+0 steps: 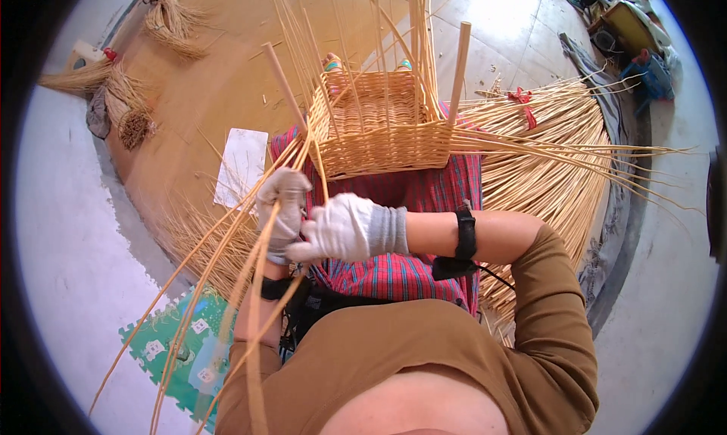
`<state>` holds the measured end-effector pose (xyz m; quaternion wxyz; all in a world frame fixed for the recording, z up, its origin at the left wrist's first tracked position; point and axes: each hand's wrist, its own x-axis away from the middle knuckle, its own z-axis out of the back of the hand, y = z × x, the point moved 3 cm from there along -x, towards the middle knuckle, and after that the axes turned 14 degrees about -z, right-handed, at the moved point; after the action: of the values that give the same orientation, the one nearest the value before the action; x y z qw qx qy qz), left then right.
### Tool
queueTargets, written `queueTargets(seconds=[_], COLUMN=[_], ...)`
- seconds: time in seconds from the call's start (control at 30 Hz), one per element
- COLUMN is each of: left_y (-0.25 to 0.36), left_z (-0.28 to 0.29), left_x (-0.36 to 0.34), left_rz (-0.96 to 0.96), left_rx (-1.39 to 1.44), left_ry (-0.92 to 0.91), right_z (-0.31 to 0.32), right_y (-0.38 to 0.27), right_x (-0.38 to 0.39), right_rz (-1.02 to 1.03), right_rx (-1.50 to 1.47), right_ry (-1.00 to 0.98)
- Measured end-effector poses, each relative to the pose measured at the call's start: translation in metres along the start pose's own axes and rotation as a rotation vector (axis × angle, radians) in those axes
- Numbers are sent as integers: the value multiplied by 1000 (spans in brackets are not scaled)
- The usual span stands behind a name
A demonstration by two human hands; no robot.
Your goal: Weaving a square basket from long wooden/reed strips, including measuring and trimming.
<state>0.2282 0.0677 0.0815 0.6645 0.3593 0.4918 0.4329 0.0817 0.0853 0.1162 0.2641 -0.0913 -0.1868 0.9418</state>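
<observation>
A rectangular woven wicker basket (390, 147) sits over red plaid cloth (390, 276), with upright reeds and pale wooden corner sticks (462, 64) rising from it. In grey-cuffed white gloves, my left hand (282, 208) is closed on long reeds (198, 277) running from the basket's left corner toward the lower left. My right hand (337, 229) is just beside it, fingers curled at the same strands; some of its fingertips are hidden behind reeds and the other hand. The strands below my hands are blurred.
A large reed bundle (545, 177) with red ties lies at the right. Smaller bundles (132, 117) are at the upper left, near a white board (238, 170). A green foam mat (170, 344) is at the lower left, and assorted items (632, 34) crowd the upper right.
</observation>
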Motion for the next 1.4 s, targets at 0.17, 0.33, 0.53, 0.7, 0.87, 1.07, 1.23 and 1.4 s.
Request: queueTargets(seconds=[0.17,0.33,0.53,0.7,0.87,1.07,1.23,1.4], left_y=[-42,-42,-45,-74,-87,-89,-85,-76], left_z=[4,-31,-77,-89,-91,-85,-86,-97], left_x=[22,31,-48,-86,-70,-69,-71,-65], left_rz=[60,58,-106,93,442,403,331,486], left_rx=[229,146,-209,-77,151,238,162,190], left_ry=[195,99,-132,-189,-173,-284,-270,-42], right_z=[70,-4,-30,65,83,-68,-38,41], right_y=[92,169,156,151,144,72,119,172], right_x=[6,66,82,-13,-11,54,47,-56], right_rz=[-441,-847,-794,-775,-919,-890,-973,-786], right_rx=[-531,-1306,-1040,-126,-388,-532,-524,-413], right_ry=[991,1338,1354,941,900,354,824,1042])
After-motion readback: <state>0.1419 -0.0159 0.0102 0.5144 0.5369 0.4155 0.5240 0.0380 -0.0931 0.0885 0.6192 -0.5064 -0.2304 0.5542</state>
